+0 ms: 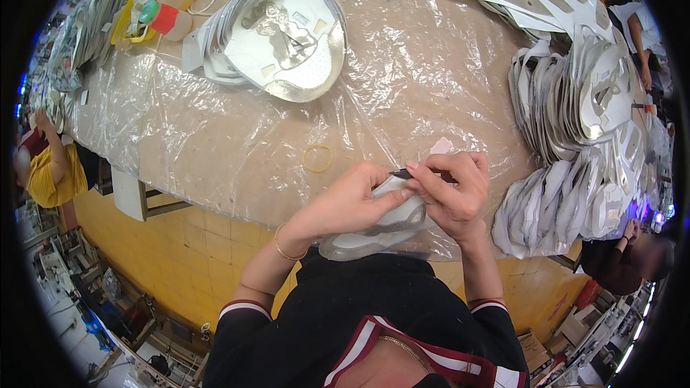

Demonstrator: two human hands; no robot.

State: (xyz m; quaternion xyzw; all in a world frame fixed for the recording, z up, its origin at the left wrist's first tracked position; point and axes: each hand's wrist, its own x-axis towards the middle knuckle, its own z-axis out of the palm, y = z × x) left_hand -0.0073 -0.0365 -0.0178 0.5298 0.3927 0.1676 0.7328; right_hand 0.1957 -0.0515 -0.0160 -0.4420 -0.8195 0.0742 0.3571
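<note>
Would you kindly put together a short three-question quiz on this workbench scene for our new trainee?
1. True or false: the left hand rests on the grey and white shoe piece at the near edge of the table.
2. What does the right hand pinch between its fingers: (a) a dark pen-like tool, (b) scissors, (c) a brush?
3. Which small thing lies on the plastic sheet just beyond the left hand?

Key
1. True.
2. (a), the dark pen-like tool, its tip at the shoe piece.
3. A yellow rubber band.
</note>
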